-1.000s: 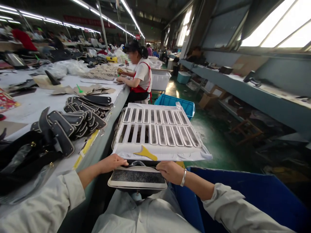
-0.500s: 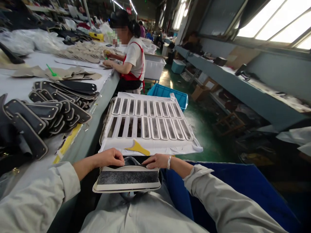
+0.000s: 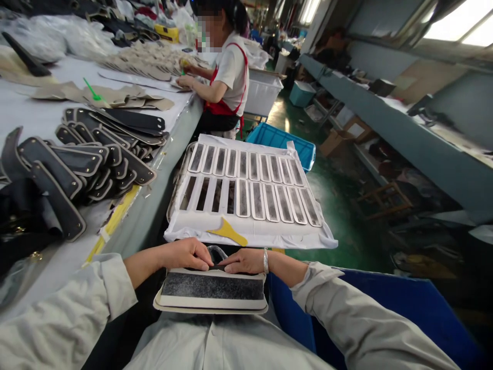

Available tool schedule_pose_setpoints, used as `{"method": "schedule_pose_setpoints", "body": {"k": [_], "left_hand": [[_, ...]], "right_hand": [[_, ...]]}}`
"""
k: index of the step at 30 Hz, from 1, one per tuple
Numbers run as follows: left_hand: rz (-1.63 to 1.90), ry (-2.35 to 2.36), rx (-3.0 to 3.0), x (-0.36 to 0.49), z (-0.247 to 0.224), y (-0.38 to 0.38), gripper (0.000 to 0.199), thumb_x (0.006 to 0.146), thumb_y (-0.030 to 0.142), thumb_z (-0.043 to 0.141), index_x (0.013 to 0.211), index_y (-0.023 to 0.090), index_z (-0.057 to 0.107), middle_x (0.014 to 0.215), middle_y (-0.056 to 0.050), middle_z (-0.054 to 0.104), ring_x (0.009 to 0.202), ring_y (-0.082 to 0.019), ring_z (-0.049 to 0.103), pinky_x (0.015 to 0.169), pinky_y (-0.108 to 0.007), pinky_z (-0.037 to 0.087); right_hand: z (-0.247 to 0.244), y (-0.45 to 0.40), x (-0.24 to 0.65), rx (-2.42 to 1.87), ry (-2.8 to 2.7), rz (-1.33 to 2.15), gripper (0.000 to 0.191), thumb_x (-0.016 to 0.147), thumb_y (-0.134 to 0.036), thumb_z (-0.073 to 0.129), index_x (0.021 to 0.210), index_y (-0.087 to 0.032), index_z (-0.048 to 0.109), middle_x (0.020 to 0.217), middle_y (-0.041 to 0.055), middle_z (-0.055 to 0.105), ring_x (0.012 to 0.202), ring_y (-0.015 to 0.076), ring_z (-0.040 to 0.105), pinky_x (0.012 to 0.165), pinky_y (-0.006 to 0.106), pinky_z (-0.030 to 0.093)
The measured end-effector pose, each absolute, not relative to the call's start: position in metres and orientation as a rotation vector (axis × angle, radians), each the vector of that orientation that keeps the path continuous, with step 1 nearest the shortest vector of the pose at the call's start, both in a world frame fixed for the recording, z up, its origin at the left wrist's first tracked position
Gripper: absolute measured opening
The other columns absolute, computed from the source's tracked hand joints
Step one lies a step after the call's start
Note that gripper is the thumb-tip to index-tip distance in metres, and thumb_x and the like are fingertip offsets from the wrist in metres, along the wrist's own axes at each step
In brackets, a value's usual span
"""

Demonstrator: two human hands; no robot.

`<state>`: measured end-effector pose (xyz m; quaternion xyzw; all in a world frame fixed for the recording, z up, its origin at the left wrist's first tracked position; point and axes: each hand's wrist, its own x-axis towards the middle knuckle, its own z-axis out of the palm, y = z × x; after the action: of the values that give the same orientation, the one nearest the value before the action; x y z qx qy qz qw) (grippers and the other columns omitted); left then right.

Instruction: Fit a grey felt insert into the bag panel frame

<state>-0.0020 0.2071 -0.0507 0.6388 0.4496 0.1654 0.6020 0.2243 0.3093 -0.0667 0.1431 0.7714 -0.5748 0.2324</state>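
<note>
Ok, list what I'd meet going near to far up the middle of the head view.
Pale-edged dark panel, yellow tool, near row of strips, far row of strips, bright blue crate, white tub.

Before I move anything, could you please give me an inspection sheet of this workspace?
Surface: white-covered board ahead; worktable to the left.
Job's things: white-bordered panel with a dark middle, close to the body; narrow pieces in two rows on the board.
Clutter: flat yellow tool near the board's near edge; heaped black straps on the worktable.
Hands: left hand and right hand at the panel's far edge; grip unclear.
Cables: nothing seen.
Surroundings: co-worker at the worktable; dark-blue bin at right.
</note>
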Motion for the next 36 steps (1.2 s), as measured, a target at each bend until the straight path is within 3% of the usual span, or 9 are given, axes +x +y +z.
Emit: {"method": "schedule_pose_setpoints", "body": {"k": [6, 15, 19, 23, 29, 36], "left_hand": [[0.377, 1.081, 1.458, -0.007, -0.049, 0.204, 0.024, 0.076, 0.035, 0.064, 0.090, 0.018, 0.074, 0.090, -0.006, 0.071, 0.088, -0.019, 0.063, 0.079, -0.024, 0.047], [0.379, 1.182, 1.507, -0.046, -0.043, 0.185, 0.019, 0.077, 0.031, 0.061, 0.084, 0.020, 0.075, 0.084, -0.003, 0.070, 0.083, -0.016, 0.063, 0.075, -0.021, 0.046], [0.369, 1.269, 1.552, -0.046, -0.039, 0.177, 0.020, 0.078, 0.029, 0.060, 0.089, 0.022, 0.074, 0.086, -0.002, 0.070, 0.083, -0.016, 0.062, 0.076, -0.021, 0.045], [0.351, 1.334, 1.547, -0.039, -0.036, 0.175, 0.022, 0.079, 0.029, 0.057, 0.091, 0.022, 0.073, 0.088, -0.002, 0.069, 0.082, -0.016, 0.062, 0.076, -0.022, 0.045], [0.303, 1.321, 1.513, -0.038, -0.037, 0.177, 0.021, 0.079, 0.028, 0.057, 0.091, 0.024, 0.073, 0.090, -0.001, 0.067, 0.084, -0.015, 0.062, 0.077, -0.020, 0.044], [0.209, 1.327, 1.557, -0.022, -0.028, 0.192, 0.026, 0.076, 0.030, 0.058, 0.097, 0.025, 0.072, 0.093, 0.000, 0.067, 0.087, -0.016, 0.062, 0.081, -0.021, 0.044]], "right_hand": [[-0.059, 0.297, 0.195, 0.279, 2.192, -1.509, 0.042, 0.091, -0.040, 0.043, 0.125, -0.017, 0.054, 0.118, 0.0053, 0.061, 0.107, 0.0181, 0.055, 0.091, 0.024, 0.040], [-0.061, 0.275, 0.135, 0.204, 2.341, -1.339, 0.038, 0.091, -0.044, 0.041, 0.107, -0.017, 0.063, 0.092, 0.0046, 0.064, 0.083, 0.0172, 0.058, 0.076, 0.027, 0.043], [-0.063, 0.280, 0.127, 0.170, 2.304, -1.371, 0.041, 0.091, -0.045, 0.041, 0.113, -0.017, 0.062, 0.105, 0.0065, 0.064, 0.096, 0.0194, 0.058, 0.086, 0.029, 0.042], [-0.061, 0.306, 0.167, 0.242, 2.175, -1.440, 0.044, 0.089, -0.046, 0.045, 0.126, -0.024, 0.054, 0.124, 0.0020, 0.057, 0.113, 0.0185, 0.052, 0.098, 0.026, 0.036], [-0.049, 0.334, 0.250, 0.428, 2.079, -1.598, 0.045, 0.085, -0.045, 0.052, 0.124, -0.023, 0.056, 0.117, -0.0002, 0.063, 0.108, 0.0190, 0.056, 0.093, 0.024, 0.041], [-0.071, 0.334, 0.259, 0.594, 2.020, -1.775, 0.049, 0.074, -0.049, 0.064, 0.115, -0.023, 0.063, 0.111, 0.0018, 0.065, 0.105, 0.0218, 0.057, 0.092, 0.029, 0.044]]}}
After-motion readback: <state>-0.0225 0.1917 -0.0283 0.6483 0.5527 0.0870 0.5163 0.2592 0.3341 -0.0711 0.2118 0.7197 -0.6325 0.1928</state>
